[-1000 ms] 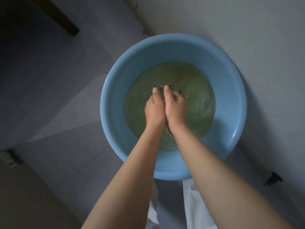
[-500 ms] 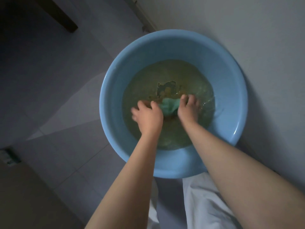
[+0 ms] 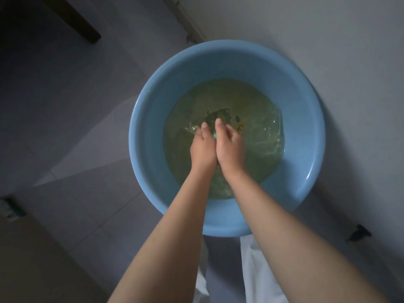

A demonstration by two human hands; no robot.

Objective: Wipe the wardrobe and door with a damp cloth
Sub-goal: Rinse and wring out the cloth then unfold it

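Below, at 6 o'clock, white trousers [image 3: 260, 274] showed between the two bare forearms, which reached up from the bottom edge toward the middle of the view. A blue basin [image 3: 218, 219] stood on the tiled floor [image 3: 72, 162], just beside a pale wall [image 3: 328, 40] that ran along its 3 o'clock side. The basin held murky, yellow-green water [image 3: 258, 106], rippled around the hands.

The left hand [image 3: 202, 147] and the right hand [image 3: 230, 145] were pressed side by side at the middle of the basin, touching along their inner edges, thumbs pointing toward 12 o'clock and fingers curled down into the water. Between them only a small teal sliver of the cloth [image 3: 215, 136] showed at the thumbs; both hands were clenched around it, and the rest of it was hidden under them. Just past the thumbs, a dark patch [image 3: 218, 115] lay in the water; what it was could not be told.

Farther off, a dark furniture leg [image 3: 74, 18] crossed the floor at 11 o'clock. A small dark object [image 3: 358, 236] sat on the wall at 4 o'clock.
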